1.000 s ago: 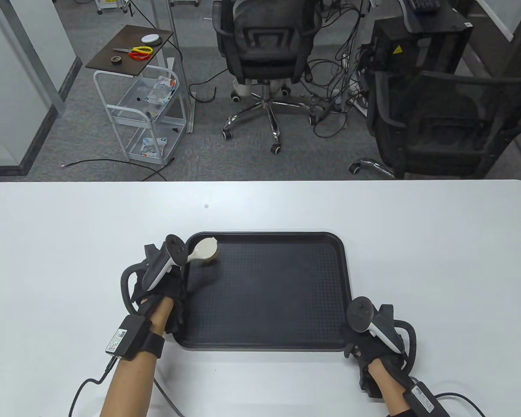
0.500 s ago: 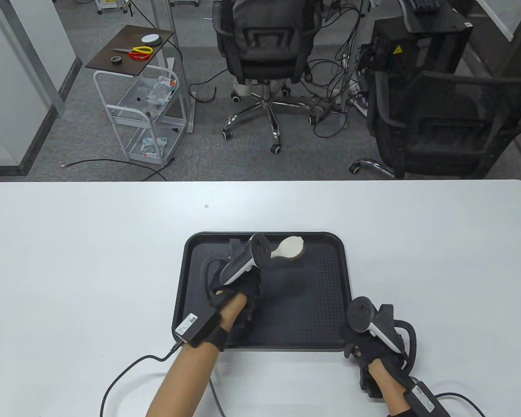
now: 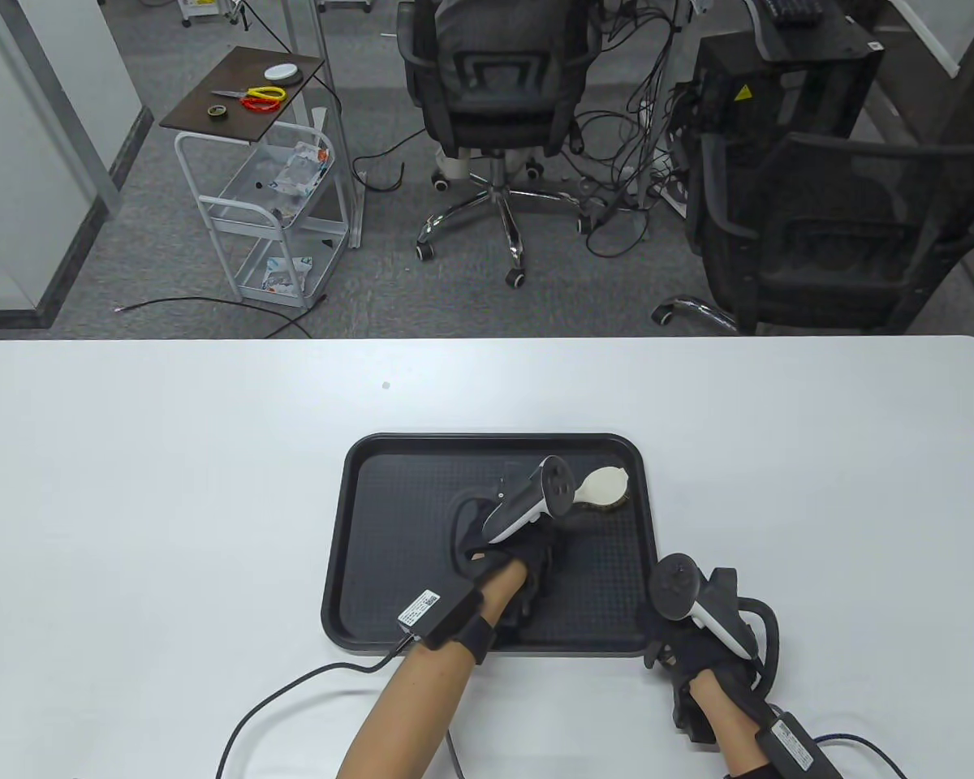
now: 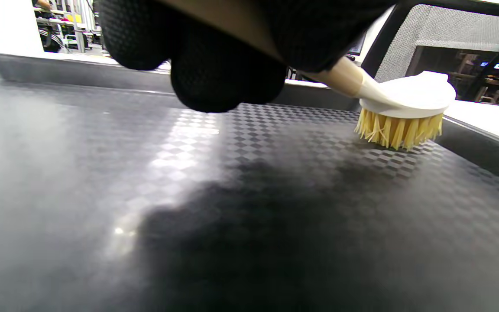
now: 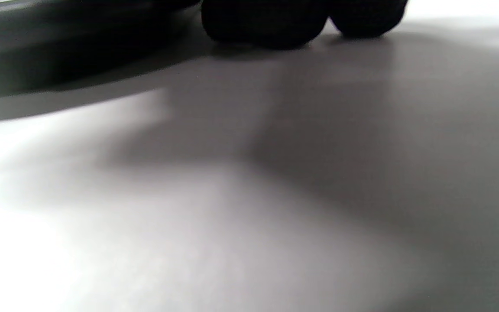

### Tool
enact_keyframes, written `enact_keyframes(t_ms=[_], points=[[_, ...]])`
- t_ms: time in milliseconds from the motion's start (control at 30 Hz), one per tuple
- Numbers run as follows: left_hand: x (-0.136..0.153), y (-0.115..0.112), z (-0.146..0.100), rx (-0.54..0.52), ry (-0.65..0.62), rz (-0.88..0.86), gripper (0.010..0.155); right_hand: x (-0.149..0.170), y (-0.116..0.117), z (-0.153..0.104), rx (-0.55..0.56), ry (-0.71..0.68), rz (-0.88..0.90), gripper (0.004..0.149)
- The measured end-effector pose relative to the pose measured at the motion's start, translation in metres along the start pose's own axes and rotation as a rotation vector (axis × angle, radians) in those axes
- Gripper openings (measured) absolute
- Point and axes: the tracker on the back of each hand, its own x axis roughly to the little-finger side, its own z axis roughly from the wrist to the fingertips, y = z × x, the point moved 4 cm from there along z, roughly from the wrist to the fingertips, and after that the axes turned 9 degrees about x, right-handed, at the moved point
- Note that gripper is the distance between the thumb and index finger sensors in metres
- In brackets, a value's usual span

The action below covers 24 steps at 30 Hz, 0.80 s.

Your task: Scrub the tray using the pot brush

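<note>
A black textured tray [image 3: 373, 552] lies on the white table near the front edge. My left hand [image 3: 507, 540] is over the tray and grips the handle of a pot brush [image 3: 605, 487] with a white round head. In the left wrist view the brush [image 4: 405, 108] has yellow bristles pressed on the tray floor [image 4: 189, 195] near the far right corner. My right hand [image 3: 698, 641] rests on the table at the tray's front right corner, its fingers [image 5: 275, 21] against the tray's edge [image 5: 37, 52].
The white table [image 3: 170, 487] reaches left, right and beyond the tray. Office chairs [image 3: 495, 89] and a small cart [image 3: 268, 203] stand on the floor past the far edge. Glove cables [image 3: 292, 690] trail off the front edge.
My left hand has swept the brush from the tray's far left corner across to its far right side. My right hand has stayed at the front right corner.
</note>
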Motion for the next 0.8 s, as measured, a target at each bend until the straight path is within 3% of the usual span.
enact_keyframes(t_ms=[167,300,633,800], points=[[0.036,0.003,-0.008,-0.002,0.065,0.018,0.056,0.000,0.000,0.000,-0.001,-0.001,0.003,0.072],[0.082,0.005,-0.019,0.003,0.138,0.020,0.056,0.000,0.000,0.000,-0.002,-0.001,0.003,0.071],[0.221,0.004,-0.059,0.025,0.365,-0.058,0.056,0.001,0.000,0.000,-0.001,0.001,0.002,0.071],[0.254,0.002,-0.073,0.030,0.419,-0.054,0.056,0.001,0.000,0.000,-0.001,0.001,0.002,0.071]])
